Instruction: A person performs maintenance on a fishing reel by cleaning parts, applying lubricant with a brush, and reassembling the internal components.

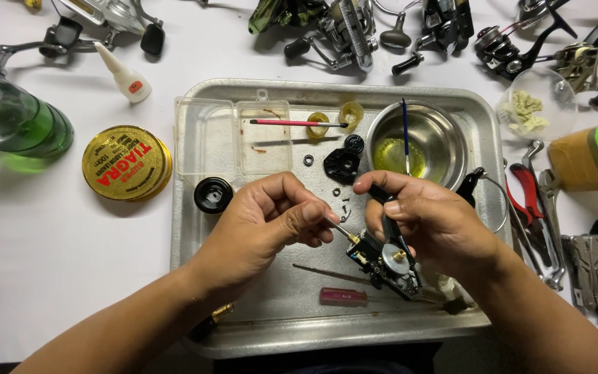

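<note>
Over the metal tray (pixel 195 208), our right hand (pixel 427 225) gripped the black reel body (pixel 385 266) while our left hand (pixel 271 221) pinched a thin shaft (pixel 340 230) at its brass fitting, apparently mid-disassembly, needing a steady pull.

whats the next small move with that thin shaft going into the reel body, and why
Probably ease the thin shaft a little further into the black reel body. The left hand pinches it angled at the brass fitting, while the right hand steadies the body above the metal tray.
</note>
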